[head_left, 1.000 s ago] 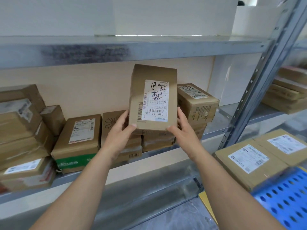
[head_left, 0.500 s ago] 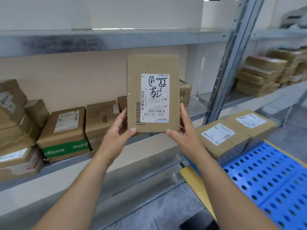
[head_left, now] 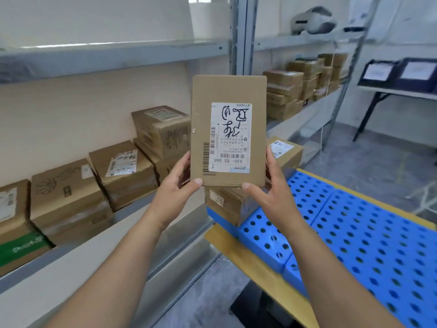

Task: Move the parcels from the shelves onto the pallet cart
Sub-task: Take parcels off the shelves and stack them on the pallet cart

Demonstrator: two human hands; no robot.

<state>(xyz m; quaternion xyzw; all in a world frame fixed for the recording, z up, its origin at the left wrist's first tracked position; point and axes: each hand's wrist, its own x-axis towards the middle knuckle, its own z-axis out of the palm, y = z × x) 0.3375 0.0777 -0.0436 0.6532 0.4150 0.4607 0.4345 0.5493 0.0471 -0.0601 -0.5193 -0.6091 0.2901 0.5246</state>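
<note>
Parcel (head_left: 228, 131) held upright in the air, label outward, between shelf (head_left: 132, 209) and cart (head_left: 354, 233). Left hand (head_left: 176, 185) and right hand (head_left: 272, 192) each pinch a lower corner, thumb in front. Best practice: tip it flat and set it beside the loaded parcels (head_left: 227, 209), releasing only once it rests. Fingers behind the card are hidden; the cart's near end is cut off; the small print is illegible.
</note>
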